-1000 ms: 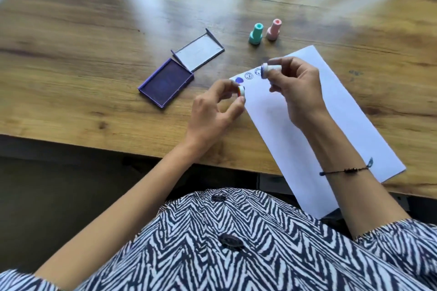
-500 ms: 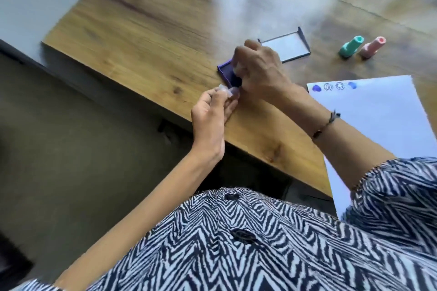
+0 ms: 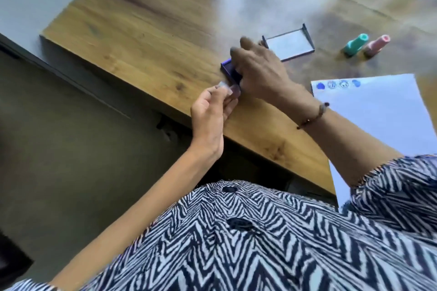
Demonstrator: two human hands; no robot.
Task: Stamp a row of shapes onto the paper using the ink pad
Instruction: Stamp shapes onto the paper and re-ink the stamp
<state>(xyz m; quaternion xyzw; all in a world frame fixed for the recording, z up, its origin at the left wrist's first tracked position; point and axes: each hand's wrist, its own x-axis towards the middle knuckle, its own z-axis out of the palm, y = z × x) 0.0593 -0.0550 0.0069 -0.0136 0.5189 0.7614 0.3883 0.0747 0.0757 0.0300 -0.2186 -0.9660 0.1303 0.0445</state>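
A person is sitting at a wooden table (image 3: 146, 30), looking down at both hands. The right hand (image 3: 257, 71) is curling down over the purple ink pad (image 3: 226, 67), covering most of it; whatever stamp it is pressing there is hidden, so its grip cannot be told. The left hand (image 3: 210, 111) is pinching a small clear cap (image 3: 224, 85) at the pad's near edge. To the right, the white paper (image 3: 383, 111) is showing four blue marks (image 3: 338, 84) along its far edge. A green stamp (image 3: 354, 45) and a pink stamp (image 3: 376, 45) are standing beyond it. Such stamps are probably light, rigid and best pinched around the barrel.
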